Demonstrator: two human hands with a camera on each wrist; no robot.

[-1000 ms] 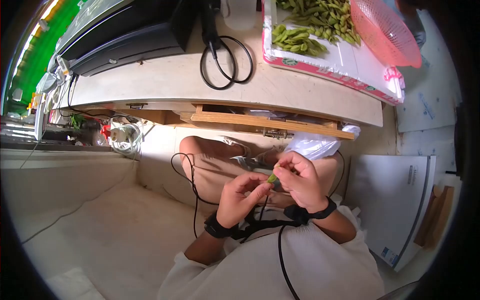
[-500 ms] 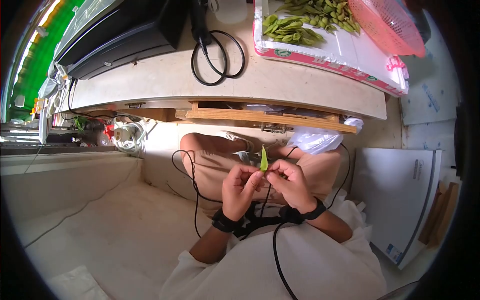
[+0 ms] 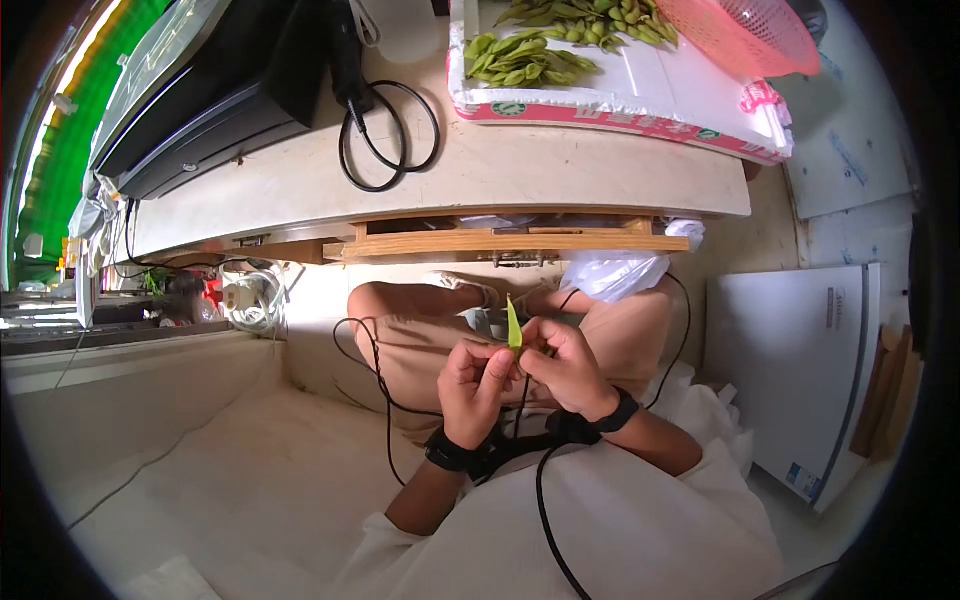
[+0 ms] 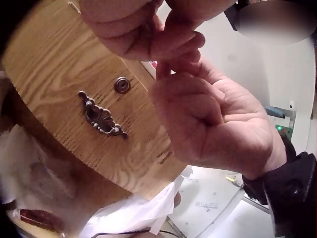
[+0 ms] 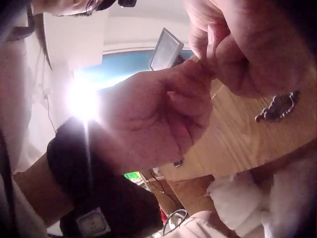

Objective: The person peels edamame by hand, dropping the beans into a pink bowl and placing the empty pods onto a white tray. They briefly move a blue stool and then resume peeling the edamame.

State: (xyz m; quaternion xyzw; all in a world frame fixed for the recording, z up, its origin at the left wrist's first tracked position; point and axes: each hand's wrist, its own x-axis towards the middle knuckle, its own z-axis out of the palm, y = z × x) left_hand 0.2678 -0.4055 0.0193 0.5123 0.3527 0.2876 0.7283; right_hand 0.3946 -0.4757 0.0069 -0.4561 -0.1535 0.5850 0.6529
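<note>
A bright green edamame pod (image 3: 514, 325) stands upright between both hands over the lap in the head view, its pointed tip up. My left hand (image 3: 472, 390) pinches its lower end between thumb and fingers. My right hand (image 3: 570, 372) pinches at the same end, its fingertips right beside the left thumb. In both wrist views the fingertips meet and the pod is hidden behind the fingers. Several more edamame pods (image 3: 528, 64) lie in piles on a white foam lid (image 3: 670, 85) on the table.
A pink colander (image 3: 750, 35) sits on the lid. The partly pulled-out wooden drawer (image 3: 520, 243) is beyond the hands, with a white plastic bag (image 3: 615, 275) by its right end. Black cable (image 3: 545, 500) runs across the lap; a small white fridge (image 3: 785, 370) stands to the right.
The pod has turned from lying tilted between the fingers to pointing upright. My right hand has come down beside the left, and the head view has shifted slightly.
</note>
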